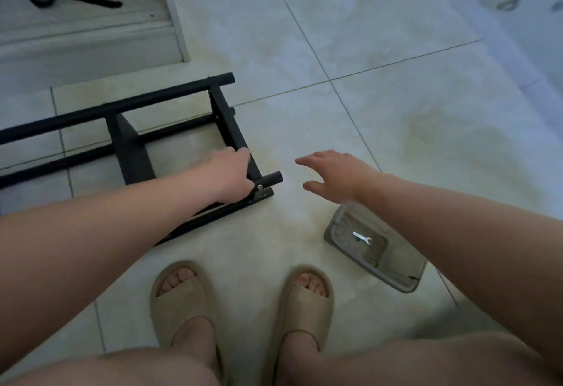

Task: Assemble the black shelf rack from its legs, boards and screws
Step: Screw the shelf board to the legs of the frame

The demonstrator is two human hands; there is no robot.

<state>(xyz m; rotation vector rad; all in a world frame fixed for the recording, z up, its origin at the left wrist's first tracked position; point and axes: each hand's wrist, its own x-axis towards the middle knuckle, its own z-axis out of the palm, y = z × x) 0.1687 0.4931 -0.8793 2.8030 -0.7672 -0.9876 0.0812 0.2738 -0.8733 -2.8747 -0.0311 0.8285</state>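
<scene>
Footwear: one pair of beige moulded slide sandals, left sandal and right sandal. Each has a single wide upper band, an open toe and a thick rounded sole. Toes show at the front opening. Forearms, left hand, right hand and knees are bare

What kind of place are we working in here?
Probably a room in a home, not a workshop: the rack lies on a pale tiled floor, the person wears open slippers, and the wrench sits in a small tray on that floor.
</scene>
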